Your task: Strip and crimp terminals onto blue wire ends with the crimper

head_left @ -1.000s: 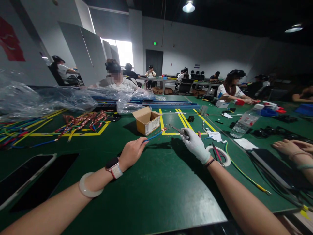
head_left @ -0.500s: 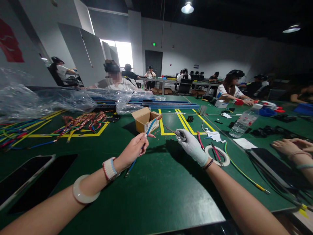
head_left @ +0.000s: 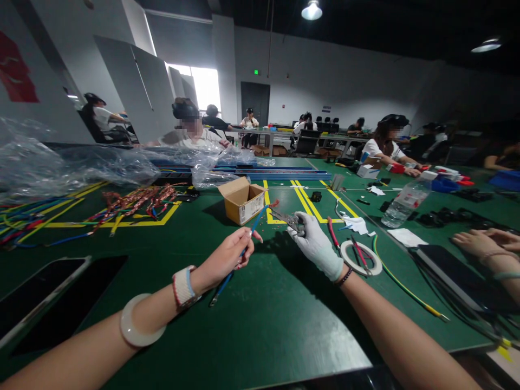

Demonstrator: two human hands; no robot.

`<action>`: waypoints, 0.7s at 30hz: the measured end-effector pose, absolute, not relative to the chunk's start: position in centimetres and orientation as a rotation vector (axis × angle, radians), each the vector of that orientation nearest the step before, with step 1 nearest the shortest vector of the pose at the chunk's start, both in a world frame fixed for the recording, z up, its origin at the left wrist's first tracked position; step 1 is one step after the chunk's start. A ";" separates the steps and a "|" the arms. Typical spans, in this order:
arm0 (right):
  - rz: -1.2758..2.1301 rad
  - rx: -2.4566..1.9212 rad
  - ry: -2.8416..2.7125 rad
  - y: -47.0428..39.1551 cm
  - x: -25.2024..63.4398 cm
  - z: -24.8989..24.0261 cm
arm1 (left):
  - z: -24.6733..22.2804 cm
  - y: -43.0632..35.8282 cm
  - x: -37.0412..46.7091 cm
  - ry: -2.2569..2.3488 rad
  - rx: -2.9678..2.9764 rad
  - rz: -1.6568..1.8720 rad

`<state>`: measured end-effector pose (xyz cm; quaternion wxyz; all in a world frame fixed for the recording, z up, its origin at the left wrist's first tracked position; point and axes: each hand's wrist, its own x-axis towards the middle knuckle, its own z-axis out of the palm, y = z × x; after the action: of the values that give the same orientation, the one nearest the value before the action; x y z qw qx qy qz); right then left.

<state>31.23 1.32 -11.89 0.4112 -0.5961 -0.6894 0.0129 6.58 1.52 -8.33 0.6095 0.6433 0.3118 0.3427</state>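
Observation:
My bare left hand (head_left: 234, 248) is closed around a blue cable (head_left: 259, 218), which slants up to the right and ends in bare copper strands (head_left: 274, 204). The cable's lower end, with a metal lug, hangs out below that hand. In my right hand (head_left: 312, 238), which wears a white glove, is a pair of grey metal pliers (head_left: 293, 221). Their jaws point left and lie right by the base of the bare copper; whether they touch it I cannot tell. Small copper bits are scattered on the green table (head_left: 244, 336) beneath.
An open cardboard box (head_left: 254, 208) stands just behind my left hand. Stripped copper-ended cables (head_left: 142, 203) lie at left, near two phones (head_left: 60, 298). A white tape roll (head_left: 376, 265), a yellow-green cable (head_left: 400, 284) and a water bottle (head_left: 406, 200) are at right. A co-worker's hands (head_left: 483, 244) rest beyond.
My left hand has shifted slightly right and down with the blue cable. The pliers now reach further left, and their tips have come up to the copper end.

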 end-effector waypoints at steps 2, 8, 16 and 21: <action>0.057 -1.492 -1.733 1.3 31.1 -12.0 | -8.4 1.5 6.6 0.721 1.522 0.770; 0.105 -1.447 -1.720 1.4 30.8 -12.0 | -8.2 1.6 6.5 0.759 1.632 0.742; 0.060 -1.435 -1.685 1.5 31.6 -11.6 | -6.6 2.7 5.4 0.835 1.877 0.737; 0.179 -1.366 -1.775 1.6 32.0 -11.7 | -6.3 2.8 5.1 0.836 1.964 0.769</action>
<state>32.04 1.62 -11.66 0.4326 -0.5481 -0.7122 0.0717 5.11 2.85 -6.33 0.4226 0.7845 0.3341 0.3072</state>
